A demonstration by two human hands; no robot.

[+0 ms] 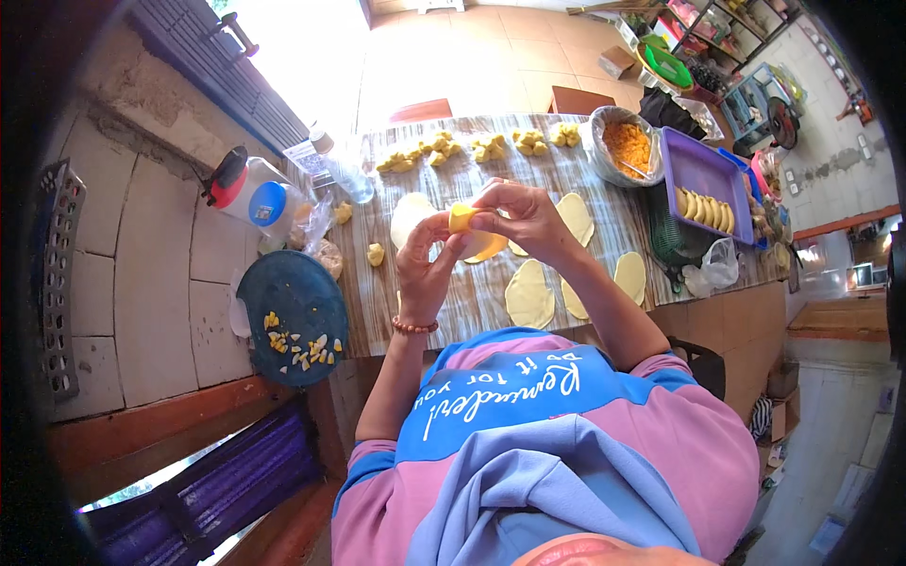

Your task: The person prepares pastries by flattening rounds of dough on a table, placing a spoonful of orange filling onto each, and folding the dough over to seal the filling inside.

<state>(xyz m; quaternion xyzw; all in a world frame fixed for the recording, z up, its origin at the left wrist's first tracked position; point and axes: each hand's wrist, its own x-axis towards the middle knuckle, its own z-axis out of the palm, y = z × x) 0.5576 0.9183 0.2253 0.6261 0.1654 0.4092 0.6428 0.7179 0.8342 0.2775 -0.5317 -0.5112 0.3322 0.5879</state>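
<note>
Both my left hand (429, 258) and my right hand (522, 214) pinch one small piece of yellow dough (462, 218), bent into a curve, above the wood-patterned table (368, 304). Below the hands, a yellow-orange piece (488, 246) is partly hidden by my fingers. Flat pale dough rounds lie around them: one behind my left hand (412, 212), one beyond my right wrist (575, 218), one nearer my body (530, 293) and one at the right (629, 277). Clusters of dough balls (442, 147) line the far edge. A single dough ball (376, 255) sits left of my left hand.
At the left stands a dark round tray (294, 290) with cut egg pieces, near lidded plastic jars (267, 204) and a bottle (347, 173). At the right are a lined bucket of orange filling (626, 148) with a spoon, a purple tray (697, 159) of filled crescent pastries and a plastic bag (720, 263).
</note>
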